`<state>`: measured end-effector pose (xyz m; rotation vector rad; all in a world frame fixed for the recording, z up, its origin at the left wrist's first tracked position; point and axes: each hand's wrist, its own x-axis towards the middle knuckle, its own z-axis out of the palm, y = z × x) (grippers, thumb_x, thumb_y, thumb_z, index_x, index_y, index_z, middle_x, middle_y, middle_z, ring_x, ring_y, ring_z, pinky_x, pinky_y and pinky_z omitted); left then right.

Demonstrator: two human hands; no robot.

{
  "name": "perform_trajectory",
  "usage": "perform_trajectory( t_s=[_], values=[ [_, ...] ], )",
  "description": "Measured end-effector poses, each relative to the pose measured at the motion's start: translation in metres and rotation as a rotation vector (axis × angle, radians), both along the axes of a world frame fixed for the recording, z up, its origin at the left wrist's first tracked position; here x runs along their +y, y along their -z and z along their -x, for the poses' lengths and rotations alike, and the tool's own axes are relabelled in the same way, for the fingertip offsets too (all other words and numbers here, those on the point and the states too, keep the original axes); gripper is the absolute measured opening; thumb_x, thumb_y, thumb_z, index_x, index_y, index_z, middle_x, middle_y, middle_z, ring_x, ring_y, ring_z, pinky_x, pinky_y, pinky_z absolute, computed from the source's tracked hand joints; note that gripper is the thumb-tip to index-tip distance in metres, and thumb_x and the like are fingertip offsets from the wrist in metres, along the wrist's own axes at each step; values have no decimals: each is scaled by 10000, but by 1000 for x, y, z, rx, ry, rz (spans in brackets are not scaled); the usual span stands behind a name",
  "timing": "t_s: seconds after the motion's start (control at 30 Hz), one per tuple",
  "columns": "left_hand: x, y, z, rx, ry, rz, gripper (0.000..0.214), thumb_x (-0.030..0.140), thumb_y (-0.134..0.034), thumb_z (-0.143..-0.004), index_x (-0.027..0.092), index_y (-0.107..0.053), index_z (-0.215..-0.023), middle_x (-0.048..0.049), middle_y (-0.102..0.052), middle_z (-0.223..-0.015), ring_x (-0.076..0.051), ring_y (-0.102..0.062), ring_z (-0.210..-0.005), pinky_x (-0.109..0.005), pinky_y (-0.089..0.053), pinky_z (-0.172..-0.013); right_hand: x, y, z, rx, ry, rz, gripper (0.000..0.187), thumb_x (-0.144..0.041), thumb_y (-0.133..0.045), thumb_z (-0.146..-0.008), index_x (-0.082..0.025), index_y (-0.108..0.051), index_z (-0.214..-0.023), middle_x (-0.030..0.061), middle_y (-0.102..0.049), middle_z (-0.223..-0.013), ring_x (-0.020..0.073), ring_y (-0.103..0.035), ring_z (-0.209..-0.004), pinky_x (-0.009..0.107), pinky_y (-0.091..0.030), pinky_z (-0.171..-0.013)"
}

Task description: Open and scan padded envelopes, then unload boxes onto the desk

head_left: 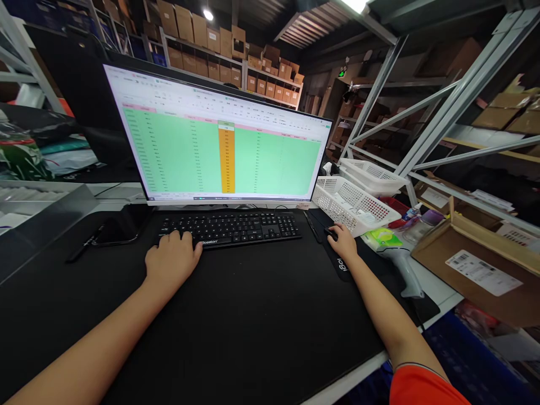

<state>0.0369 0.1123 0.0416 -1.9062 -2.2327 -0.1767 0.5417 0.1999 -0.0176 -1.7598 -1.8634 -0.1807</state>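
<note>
My left hand (172,260) rests at the left end of a black keyboard (240,227), palm down, with its fingers over the keys and the thumb held out to the side. On the right, my right hand (344,243) is curled over a dark computer mouse (331,233), most of which is covered. The mouse sits on a black mouse pad (342,269). Behind the keyboard stands a monitor (274,163) showing a green spreadsheet with one orange column. A dark pen-like stick (313,227) lies between keyboard and mouse.
A black phone (124,226) lies left on the black desk mat (244,315). At right are white perforated baskets (358,208), a green packet (385,238), a grey barcode scanner (405,270) and a cardboard box (481,264). Metal shelving (379,95) rises behind.
</note>
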Motion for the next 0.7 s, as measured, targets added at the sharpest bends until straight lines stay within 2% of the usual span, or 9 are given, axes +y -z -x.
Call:
perform_trajectory(
  t_s=[0.1,0.2,0.33,0.5,0.7],
  values=[
    [0,-1,-1,8,-4,5,555,426,-254,-966,75,-627,-1179,-246,-601,-1219,-392,-553,-1133,-489,-495,-815,6,4,-4,11,-77,-54,247,-284,-569,-895,-200,-716,-1075,104,-628,-1399,282,-545,-1330,446,-450,-1118],
    [-1,-1,0,14,6,5,555,433,-254,-974,70,-623,-1176,-249,-601,-1207,-397,-559,-1131,-483,-493,-813,10,8,-6,22,-92,-51,252,-273,-565,-896,-186,-721,-1074,104,-677,-1353,293,-521,-1369,469,-409,-1161],
    [-1,0,1,25,15,-3,555,434,-246,-983,64,-620,-1160,-245,-603,-1182,-399,-563,-1114,-489,-493,-801,11,9,-7,52,-64,-33,282,-267,-568,-889,-190,-721,-1112,84,-713,-1294,287,-540,-1344,450,-443,-1121],
    [-2,1,0,31,6,-20,539,429,-258,-982,68,-615,-1163,-241,-604,-1193,-393,-563,-1122,-482,-491,-812,11,10,-8,31,-98,-72,268,-263,-557,-872,-187,-706,-1082,99,-730,-1191,281,-613,-1171,449,-463,-1073],
    [-2,2,-1,30,-4,-26,527,420,-259,-980,84,-614,-1176,-226,-610,-1217,-370,-558,-1148,-480,-491,-847,12,11,-10,9,-115,-84,240,-302,-534,-875,-201,-686,-1031,105,-681,-1122,292,-595,-1111,456,-478,-1023]
  ],
)
